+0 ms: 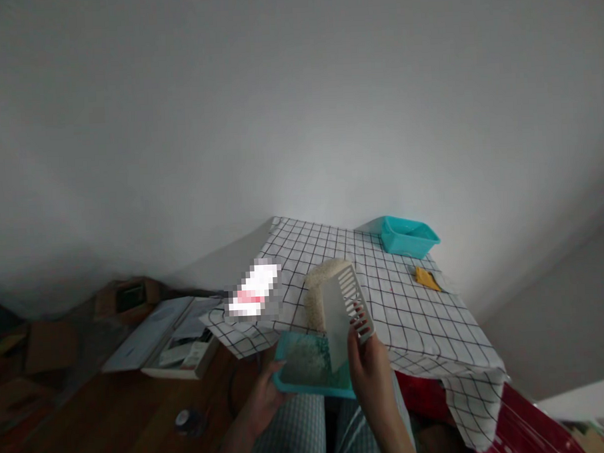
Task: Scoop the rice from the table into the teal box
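My left hand [263, 396] grips the left end of a teal plastic tray [314, 390], held at the table's near edge above my lap. Pale, fine material lies across the tray's bottom. Closed around the slotted edge of a flat white plastic panel [334, 312] is my right hand [371, 370]. The panel stands tilted, its lower end reaching into the tray. Just beyond it, a pile of pale grains [314, 306] lies on the checked tablecloth [400, 309], partly hidden by the panel.
A second teal tub [407, 238] stands at the table's back right, with a yellow cloth-like item [427, 279] before it. A bright, pixelated rectangle [255, 288] is at the left. Cardboard boxes [52, 347] and an open white box [174, 339] lie on the left. A wall rises behind.
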Demonstrator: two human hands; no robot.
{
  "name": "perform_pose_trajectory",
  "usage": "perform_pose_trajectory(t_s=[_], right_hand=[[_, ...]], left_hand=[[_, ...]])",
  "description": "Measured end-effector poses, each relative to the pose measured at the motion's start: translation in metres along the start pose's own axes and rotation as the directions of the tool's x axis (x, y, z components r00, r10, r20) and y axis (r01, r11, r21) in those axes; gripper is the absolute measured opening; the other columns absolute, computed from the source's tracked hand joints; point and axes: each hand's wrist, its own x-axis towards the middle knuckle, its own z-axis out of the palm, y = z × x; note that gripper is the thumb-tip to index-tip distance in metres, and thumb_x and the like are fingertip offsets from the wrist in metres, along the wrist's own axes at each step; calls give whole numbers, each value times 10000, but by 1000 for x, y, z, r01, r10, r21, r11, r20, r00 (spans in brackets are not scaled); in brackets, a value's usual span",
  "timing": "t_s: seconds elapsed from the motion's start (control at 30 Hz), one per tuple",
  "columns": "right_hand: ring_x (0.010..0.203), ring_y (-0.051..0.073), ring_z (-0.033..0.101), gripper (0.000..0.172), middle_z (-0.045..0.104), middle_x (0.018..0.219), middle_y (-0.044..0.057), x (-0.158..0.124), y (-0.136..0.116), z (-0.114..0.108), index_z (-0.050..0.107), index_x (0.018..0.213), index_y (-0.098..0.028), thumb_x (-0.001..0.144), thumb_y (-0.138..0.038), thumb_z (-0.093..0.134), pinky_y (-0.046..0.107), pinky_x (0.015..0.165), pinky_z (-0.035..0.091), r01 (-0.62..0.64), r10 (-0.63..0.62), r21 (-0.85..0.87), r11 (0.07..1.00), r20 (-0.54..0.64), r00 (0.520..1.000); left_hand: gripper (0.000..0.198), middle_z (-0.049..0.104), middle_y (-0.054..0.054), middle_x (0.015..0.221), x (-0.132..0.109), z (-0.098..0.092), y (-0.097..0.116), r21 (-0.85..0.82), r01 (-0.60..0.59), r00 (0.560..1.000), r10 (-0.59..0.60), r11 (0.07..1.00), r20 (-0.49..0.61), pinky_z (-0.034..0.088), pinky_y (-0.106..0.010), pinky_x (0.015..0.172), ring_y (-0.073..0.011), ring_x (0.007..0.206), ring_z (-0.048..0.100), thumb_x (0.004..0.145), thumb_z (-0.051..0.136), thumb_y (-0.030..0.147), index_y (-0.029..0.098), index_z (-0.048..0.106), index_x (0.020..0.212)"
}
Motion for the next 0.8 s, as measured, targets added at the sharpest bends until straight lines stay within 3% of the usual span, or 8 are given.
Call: perform_pose_trajectory(t_s=[0.07, 0.2, 0.3, 0.4, 0.53, 0.73, 0.8], right_hand=[[586, 191, 622, 378, 671, 707, 82, -3, -10, 14, 672, 937, -134, 999, -391, 403, 263, 549, 457, 33, -34, 30, 999, 36, 999], [787, 219, 709, 355, 731, 927, 120, -6, -23, 42, 603, 1223, -113, 990, -276, 392, 285, 697, 528, 82, -100, 127, 989, 147, 984], [833, 232, 719, 383, 732, 988, 137, -3, -20, 49, 570, 1278, -109, 985, -269, 382, 303, 734, 542, 84, -100, 119, 989, 131, 986], [862, 237, 718, 364, 730, 1008, 156, 2, -8, 43, 600, 1217, -109, 989, -297, 386, 301, 742, 544, 62, -70, 92, 994, 90, 994], [667, 206, 688, 381, 737, 889, 140, 5, 8, 25, 626, 1150, -96, 1001, -347, 381, 279, 616, 522, 4, -8, 51, 999, 73, 997], [577, 192, 630, 390, 701, 740, 93, -1, 25, 0, 659, 1090, -104, 983, -402, 431, 270, 545, 491, 2, -1, 31, 1000, -5, 1000], [526, 181, 590, 397, 661, 659, 60, -2, 27, -10, 667, 1051, -110, 981, -426, 437, 266, 513, 474, -25, 27, 31, 999, -53, 998]], left_hand=[[241, 710, -22, 769, -1, 1, 0, 23, -4, 1000, 5, 1000, -25, 496, -281, 676, -197, 747, 674, 789, 752, 318, 156, 635, 924], [356, 730, -63, 855, 0, 0, 0, 6, 7, 1000, -7, 1000, -22, 490, -317, 697, -252, 898, 684, 817, 714, 293, 136, 586, 1109], [339, 739, -57, 831, 2, -4, 0, -11, 24, 1000, -24, 1000, -14, 495, -319, 674, -239, 809, 689, 802, 741, 298, 142, 582, 1057], [288, 734, -33, 786, 4, -8, 1, -12, 22, 999, -22, 1000, -44, 506, -304, 640, -211, 711, 677, 771, 776, 305, 159, 597, 944], [219, 731, -39, 789, 7, -10, -1, -43, 43, 998, -45, 998, -39, 533, -294, 708, -196, 736, 689, 819, 719, 292, 145, 610, 941], [402, 745, -98, 983, 6, -4, -2, -53, 43, 999, -43, 998, 17, 511, -351, 941, -246, 1105, 658, 853, 667, 295, 118, 547, 1192], [413, 743, -120, 974, 5, -1, -2, -25, 33, 999, -33, 999, 14, 503, -369, 959, -275, 1172, 625, 832, 692, 325, 111, 559, 1159]])
